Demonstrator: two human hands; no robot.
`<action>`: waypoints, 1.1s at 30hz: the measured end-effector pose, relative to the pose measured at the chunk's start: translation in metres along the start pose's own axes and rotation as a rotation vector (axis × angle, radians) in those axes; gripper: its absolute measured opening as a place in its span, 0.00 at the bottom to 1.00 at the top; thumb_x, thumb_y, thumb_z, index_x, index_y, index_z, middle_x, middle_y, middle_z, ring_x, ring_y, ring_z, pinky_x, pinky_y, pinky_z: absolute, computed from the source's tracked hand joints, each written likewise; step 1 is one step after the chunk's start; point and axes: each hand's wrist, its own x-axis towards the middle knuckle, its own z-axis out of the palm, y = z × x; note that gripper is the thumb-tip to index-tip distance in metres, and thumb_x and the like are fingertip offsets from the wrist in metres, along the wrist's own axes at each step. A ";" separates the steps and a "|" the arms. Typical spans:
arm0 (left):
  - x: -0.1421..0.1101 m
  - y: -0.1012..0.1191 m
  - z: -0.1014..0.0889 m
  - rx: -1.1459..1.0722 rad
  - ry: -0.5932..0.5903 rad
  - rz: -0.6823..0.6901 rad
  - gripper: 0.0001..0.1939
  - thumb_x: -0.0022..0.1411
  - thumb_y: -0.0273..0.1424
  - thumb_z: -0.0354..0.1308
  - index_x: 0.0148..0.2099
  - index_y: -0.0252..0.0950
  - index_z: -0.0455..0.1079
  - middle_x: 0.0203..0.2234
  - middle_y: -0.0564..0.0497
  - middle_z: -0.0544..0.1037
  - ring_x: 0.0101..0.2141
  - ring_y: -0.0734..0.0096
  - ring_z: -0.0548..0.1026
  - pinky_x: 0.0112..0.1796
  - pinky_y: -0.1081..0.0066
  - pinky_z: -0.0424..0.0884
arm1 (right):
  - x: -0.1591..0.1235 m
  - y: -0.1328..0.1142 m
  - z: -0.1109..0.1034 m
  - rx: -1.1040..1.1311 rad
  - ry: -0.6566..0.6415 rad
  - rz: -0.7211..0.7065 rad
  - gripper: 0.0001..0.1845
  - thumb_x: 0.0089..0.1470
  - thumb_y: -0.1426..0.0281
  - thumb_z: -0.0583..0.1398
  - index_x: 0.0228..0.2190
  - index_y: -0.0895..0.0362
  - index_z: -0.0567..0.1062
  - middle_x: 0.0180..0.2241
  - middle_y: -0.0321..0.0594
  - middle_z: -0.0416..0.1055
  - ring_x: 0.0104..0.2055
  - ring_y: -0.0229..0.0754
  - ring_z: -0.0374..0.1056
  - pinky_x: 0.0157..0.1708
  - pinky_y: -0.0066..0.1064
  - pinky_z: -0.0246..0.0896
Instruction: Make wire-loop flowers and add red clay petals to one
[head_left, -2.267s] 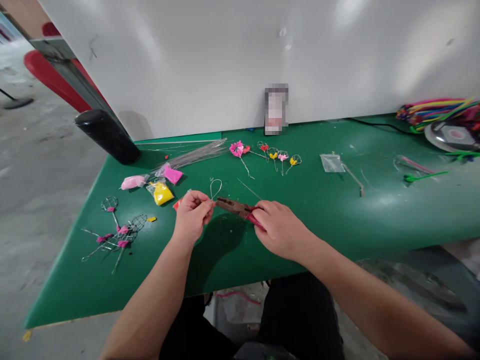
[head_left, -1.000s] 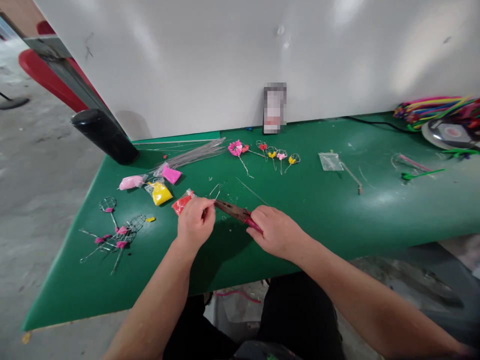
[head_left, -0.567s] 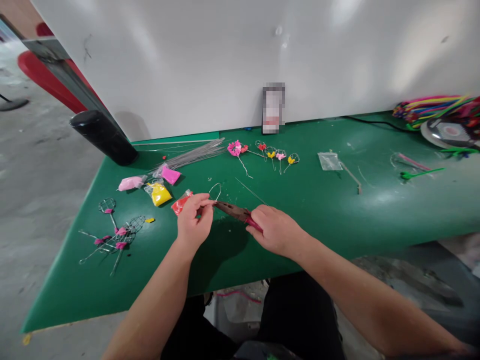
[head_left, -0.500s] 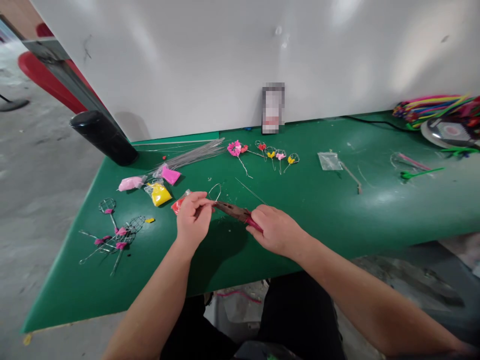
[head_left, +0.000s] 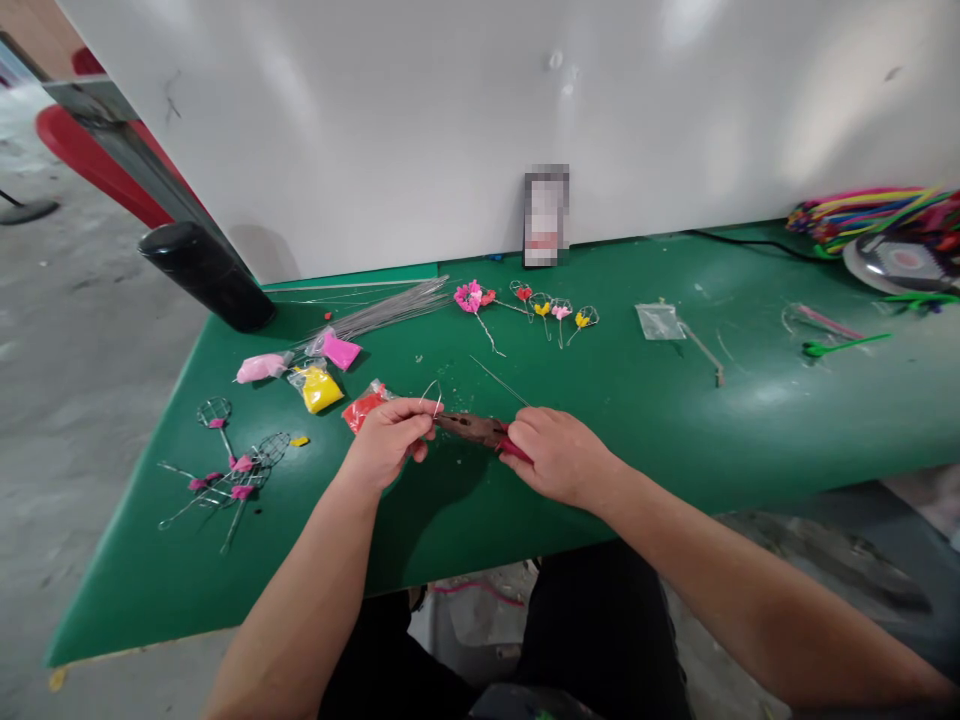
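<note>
My right hand is closed around the red handles of a pair of pliers, whose jaws point left. At the jaw tips, a thin bent wire is pinched in my left hand; its loop stands up above my fingers. The fingertips partly hide where jaws and wire meet. Just behind my left hand lies a clear bag of red material. A straight loose wire lies on the green table beyond the pliers.
Bags of yellow and pink material lie left, before a bundle of wires. Wire pieces with pink parts sit near the left edge. Small wire flowers lie behind. A phone leans on the white panel.
The wire loop has turned between my left fingers and the plier jaws, now more upright and narrower. My left hand has rolled and lowered slightly; the pliers have levelled out.
</note>
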 end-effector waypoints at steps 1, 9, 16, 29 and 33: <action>0.000 0.000 0.000 0.010 -0.011 -0.013 0.08 0.39 0.27 0.60 0.28 0.32 0.72 0.16 0.53 0.69 0.18 0.77 0.66 0.13 0.78 0.61 | 0.000 0.001 0.000 -0.003 -0.001 -0.001 0.09 0.53 0.65 0.54 0.29 0.58 0.67 0.29 0.42 0.65 0.31 0.41 0.61 0.29 0.31 0.48; -0.003 0.002 0.003 0.042 -0.021 0.008 0.08 0.38 0.25 0.60 0.27 0.33 0.68 0.19 0.56 0.67 0.21 0.78 0.67 0.15 0.77 0.68 | -0.004 -0.002 0.000 -0.010 -0.013 0.010 0.09 0.54 0.64 0.53 0.30 0.57 0.66 0.30 0.41 0.66 0.32 0.42 0.61 0.30 0.32 0.49; -0.002 0.000 0.005 0.009 0.058 0.027 0.07 0.39 0.25 0.59 0.27 0.32 0.68 0.18 0.56 0.69 0.20 0.78 0.69 0.21 0.74 0.72 | -0.005 -0.014 -0.005 -0.026 -0.019 0.085 0.09 0.54 0.64 0.52 0.30 0.57 0.66 0.30 0.42 0.66 0.32 0.43 0.62 0.29 0.32 0.49; -0.003 0.004 -0.012 0.034 -0.314 -0.035 0.10 0.42 0.29 0.64 0.30 0.30 0.73 0.19 0.51 0.73 0.23 0.72 0.73 0.22 0.71 0.73 | -0.006 0.011 -0.015 0.283 -0.217 -0.085 0.08 0.53 0.65 0.53 0.27 0.58 0.64 0.29 0.41 0.64 0.29 0.38 0.59 0.27 0.28 0.49; -0.001 -0.002 -0.016 -0.039 -0.488 -0.049 0.12 0.43 0.31 0.66 0.32 0.32 0.73 0.18 0.53 0.71 0.20 0.73 0.72 0.20 0.72 0.73 | -0.006 0.015 -0.019 0.405 -0.288 -0.119 0.08 0.51 0.66 0.54 0.27 0.57 0.63 0.28 0.39 0.63 0.29 0.36 0.59 0.26 0.27 0.49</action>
